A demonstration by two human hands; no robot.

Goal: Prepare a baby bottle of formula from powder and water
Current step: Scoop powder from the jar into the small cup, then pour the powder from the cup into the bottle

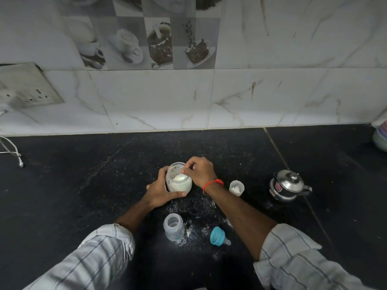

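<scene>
Glass jar: clear powder jar (178, 181) stands mid-worktop, roughly halfway between the wall edge and the near edge; white powder fills its lower part.
Left hand: left hand (162, 190) wraps the jar from the near-left side, thumb across the front. I read that as bracing it so it doesn't slide or tip while the other hand works inside.
Right hand: right hand (200, 171) pinched narrow at the jar mouth, fingertips dipping in. Probably on a scoop handle; I can't make out the scoop itself.
Bottle: baby bottle (173, 226) upright and open, near the front edge, just beside the jar's near side. Short carry for each scoop, I'd guess.
Teat: blue ring with teat (218, 236) lies on its side to the bottle's right, off and out of the way.
Lid: small white cap (236, 187) sits right of the jar, apart from it, some powder inside.
Kettle: steel kettle (288, 185) toward the right edge, lid on; likely the water, not yet needed.
Surface: black speckled stone worktop (83, 185), spilled powder (196, 218) between jar and bottle.
Room: marble-look tiled wall (272, 91) at the back edge, socket plate (27, 86) at left.
</scene>
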